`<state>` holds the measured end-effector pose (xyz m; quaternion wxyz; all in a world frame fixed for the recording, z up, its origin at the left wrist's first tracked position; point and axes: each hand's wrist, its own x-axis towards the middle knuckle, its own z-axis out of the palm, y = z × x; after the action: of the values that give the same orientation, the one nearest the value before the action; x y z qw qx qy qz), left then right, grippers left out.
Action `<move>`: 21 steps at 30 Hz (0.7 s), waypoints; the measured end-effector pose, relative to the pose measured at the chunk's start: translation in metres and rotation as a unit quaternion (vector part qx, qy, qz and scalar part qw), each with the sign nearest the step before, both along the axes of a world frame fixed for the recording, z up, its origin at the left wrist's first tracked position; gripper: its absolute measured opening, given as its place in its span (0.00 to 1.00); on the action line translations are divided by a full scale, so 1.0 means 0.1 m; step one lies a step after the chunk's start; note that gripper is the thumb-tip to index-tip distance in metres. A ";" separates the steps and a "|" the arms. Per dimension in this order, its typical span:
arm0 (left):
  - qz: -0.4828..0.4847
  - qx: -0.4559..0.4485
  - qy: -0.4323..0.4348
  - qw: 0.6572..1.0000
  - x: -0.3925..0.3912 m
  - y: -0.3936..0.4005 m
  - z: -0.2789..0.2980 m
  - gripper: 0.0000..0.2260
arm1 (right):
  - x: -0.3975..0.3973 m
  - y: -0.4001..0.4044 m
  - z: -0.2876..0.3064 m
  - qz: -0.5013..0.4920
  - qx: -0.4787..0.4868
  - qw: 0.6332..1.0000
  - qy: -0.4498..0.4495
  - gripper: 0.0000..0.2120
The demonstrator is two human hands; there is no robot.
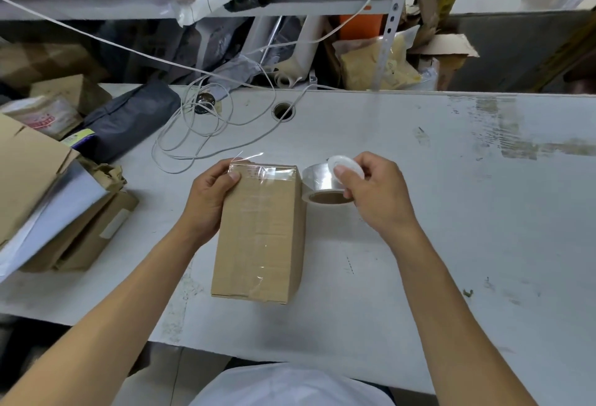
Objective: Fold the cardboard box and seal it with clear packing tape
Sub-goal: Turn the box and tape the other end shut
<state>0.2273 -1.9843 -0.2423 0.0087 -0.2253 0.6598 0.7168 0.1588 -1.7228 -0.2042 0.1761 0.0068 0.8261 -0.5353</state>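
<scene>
Cardboard box (259,231) is lying closed on the white table (451,212), clear tape running along its top. Left hand (209,199) is gripping its far left corner, while right hand (374,192) is pinching the tape roll (322,184) just beside the box.

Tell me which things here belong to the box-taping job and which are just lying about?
In use: cardboard box; tape roll; left hand holding the box; right hand holding the roll.

Lying about: white cable; grey pouch; flattened cartons; table.
</scene>
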 end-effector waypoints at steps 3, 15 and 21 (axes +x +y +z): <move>0.002 0.007 0.003 1.000 0.00 0.01 0.02 0.13 | 0.08 -0.18 -0.03 -0.002 0.057 0.998 0.012 0.13; 0.001 0.021 -0.006 1.000 0.00 -0.03 -0.01 0.16 | 0.00 -0.24 0.05 0.032 -0.015 0.998 -0.052 0.05; 0.007 0.018 -0.010 1.000 -0.01 -0.02 0.00 0.16 | -0.06 -0.28 0.04 0.054 -0.011 0.998 -0.018 0.06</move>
<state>0.2267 -1.9861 -0.2426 0.0144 -0.2367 0.6449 0.7265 0.1528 -1.7511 -0.2007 0.2198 -0.0304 0.8159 -0.5339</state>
